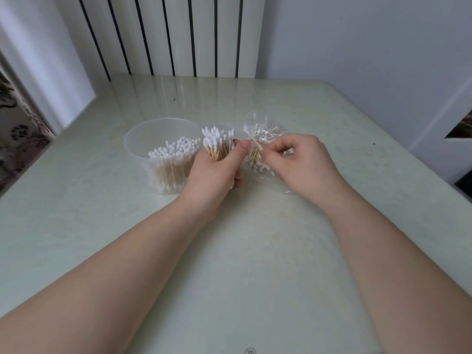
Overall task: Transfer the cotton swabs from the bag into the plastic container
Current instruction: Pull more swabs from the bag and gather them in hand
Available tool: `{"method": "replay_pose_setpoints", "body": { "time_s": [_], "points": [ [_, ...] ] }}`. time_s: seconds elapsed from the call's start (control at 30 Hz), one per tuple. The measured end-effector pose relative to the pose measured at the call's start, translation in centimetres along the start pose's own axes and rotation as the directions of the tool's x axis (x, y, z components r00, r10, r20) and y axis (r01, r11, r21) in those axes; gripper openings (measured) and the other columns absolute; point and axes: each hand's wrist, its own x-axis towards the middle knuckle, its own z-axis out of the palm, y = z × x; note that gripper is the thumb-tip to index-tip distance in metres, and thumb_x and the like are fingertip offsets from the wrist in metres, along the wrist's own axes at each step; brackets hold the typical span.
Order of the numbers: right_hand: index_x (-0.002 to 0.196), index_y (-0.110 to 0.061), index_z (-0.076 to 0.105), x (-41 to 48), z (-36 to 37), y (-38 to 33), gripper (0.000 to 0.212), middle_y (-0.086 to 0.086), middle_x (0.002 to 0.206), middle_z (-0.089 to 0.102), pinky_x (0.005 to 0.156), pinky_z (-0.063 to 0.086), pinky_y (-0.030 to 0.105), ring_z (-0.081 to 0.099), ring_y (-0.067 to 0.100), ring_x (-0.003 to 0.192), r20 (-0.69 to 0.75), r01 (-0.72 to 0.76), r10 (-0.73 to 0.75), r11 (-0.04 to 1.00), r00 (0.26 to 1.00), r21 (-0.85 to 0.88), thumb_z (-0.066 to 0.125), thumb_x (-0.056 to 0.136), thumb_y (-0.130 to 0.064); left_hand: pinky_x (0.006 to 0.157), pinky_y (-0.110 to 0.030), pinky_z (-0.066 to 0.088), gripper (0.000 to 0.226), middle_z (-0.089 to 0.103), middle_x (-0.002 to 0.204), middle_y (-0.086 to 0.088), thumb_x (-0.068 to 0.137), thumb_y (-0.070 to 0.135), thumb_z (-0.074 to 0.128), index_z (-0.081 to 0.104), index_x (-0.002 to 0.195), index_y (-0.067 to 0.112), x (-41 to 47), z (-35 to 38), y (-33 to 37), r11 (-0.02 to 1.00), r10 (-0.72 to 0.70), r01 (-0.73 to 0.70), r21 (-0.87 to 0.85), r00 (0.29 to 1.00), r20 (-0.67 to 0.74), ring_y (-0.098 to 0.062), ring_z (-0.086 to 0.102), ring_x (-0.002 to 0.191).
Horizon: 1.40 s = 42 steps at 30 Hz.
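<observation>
In the head view, a bundle of cotton swabs [218, 143] is held upright in the left hand [214, 172], its fingers [244, 146] curled tightly round the wooden stems. It is just beside the plastic container [143, 141], which stands toward the far edge of the surface [255, 251] and is partly filled with upright swabs. The bag [263, 131] lies just right of it; a few stems at its mouth are pinched by the right hand [304, 162]. The swabs are judged very light, stiff yet thin and easily scattered, so they are best taken mid-stem in a tight bunch. The bag is judged flimsy and slippery.
</observation>
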Motion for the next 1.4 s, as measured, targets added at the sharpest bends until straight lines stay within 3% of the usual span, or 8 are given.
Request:
{"method": "replay_pose_setpoints", "body": {
  "time_s": [0.23,0.37,0.43,0.53,0.63,0.87,1.1,1.4],
  "points": [
    [0.075,-0.017,0.073,-0.9,-0.2,-1.0,0.013,-0.002,0.056,0.061,0.052,0.038,0.021,0.051,0.008,0.052,0.281,-0.004,-0.021,0.996,0.959,0.088,0.072,0.087,-0.022,0.065,-0.045,0.051,0.033,0.06,0.06,-0.004,0.093,0.03,0.071,0.069,0.064,0.015,-0.1,-0.1,0.2,0.999,-0.019,0.017,0.045,0.999,0.036,-0.022,0.058,0.063],
    [0.075,-0.02,0.076,-0.1,0.0,0.5,0.016,-0.007,0.056,0.062,0.055,0.043,0.02,0.055,0.005,0.054,0.094,0.095,-0.079,0.98,0.992,-0.177,0.067,0.087,-0.025,0.068,-0.041,0.053,0.026,0.068,0.074,-0.006,0.102,0.021,0.059,0.069,0.079,0.015,-0.3,0.2,0.3,1.0,-0.017,0.018,-0.013,0.998,0.061,-0.023,0.066,0.074],
    [0.087,-0.023,0.079,0.3,-0.1,1.3,0.015,-0.006,0.072,0.073,0.075,0.054,0.024,0.068,0.01,0.071,0.015,0.071,-0.07,0.948,0.997,-0.309,0.065,0.087,-0.023,0.066,-0.038,0.048,0.03,0.06,0.065,-0.002,0.103,0.016,0.056,0.061,0.073,0.015,-0.2,0.3,0.4,1.0,-0.023,0.023,-0.016,0.999,0.032,-0.02,0.058,0.063],
    [0.112,-0.027,0.076,0.5,0.0,1.8,0.027,0.001,0.096,0.078,0.094,0.054,0.033,0.071,0.02,0.096,0.012,0.056,-0.056,0.928,0.998,-0.369,0.068,0.087,-0.029,0.064,-0.039,0.045,0.027,0.05,0.06,0.0,0.1,0.015,0.058,0.053,0.073,0.015,0.0,0.2,0.3,0.999,-0.053,0.052,-0.013,0.998,-0.032,-0.017,0.049,0.051],
    [0.122,-0.032,0.07,0.4,0.4,1.6,0.039,0.0,0.112,0.074,0.093,0.05,0.031,0.065,0.023,0.108,0.04,0.098,-0.089,0.908,0.995,-0.406,0.069,0.085,-0.044,0.062,-0.038,0.046,0.026,0.05,0.062,-0.002,0.098,0.017,0.06,0.053,0.073,0.015,0.1,0.2,0.3,0.998,-0.07,0.069,-0.005,0.997,-0.03,-0.017,0.05,0.052],
    [0.112,-0.025,0.072,1.3,1.6,1.3,0.028,0.004,0.109,0.073,0.087,0.05,0.033,0.064,0.029,0.106,0.028,0.105,-0.105,0.866,0.994,-0.489,0.068,0.085,-0.032,0.061,-0.036,0.048,0.03,0.05,0.064,-0.004,0.1,0.016,0.06,0.053,0.071,0.014,-0.1,0.2,0.4,0.997,-0.071,0.071,0.017,0.997,0.016,-0.018,0.05,0.054],
    [0.099,-0.029,0.072,1.4,1.3,1.6,0.022,-0.01,0.089,0.07,0.081,0.047,0.021,0.067,0.011,0.091,-0.01,-0.104,0.104,0.966,0.994,-0.239,0.077,0.077,-0.028,0.065,-0.036,0.057,0.027,0.063,0.067,-0.006,0.102,0.016,0.057,0.061,0.076,0.009,-0.2,0.4,0.3,0.998,-0.069,0.069,0.0,0.995,0.076,-0.02,0.061,0.061],
    [0.098,-0.025,0.08,0.9,1.1,0.5,0.019,0.002,0.087,0.077,0.086,0.055,0.035,0.07,0.025,0.089,-0.149,0.016,-0.063,0.956,0.987,-0.294,0.068,0.085,-0.027,0.077,-0.042,0.06,0.021,0.076,0.104,-0.016,0.103,0.017,0.056,0.073,0.102,0.004,-0.2,0.6,-0.1,0.998,-0.068,0.067,0.018,0.992,0.11,-0.025,0.075,0.093]
  ]
}}
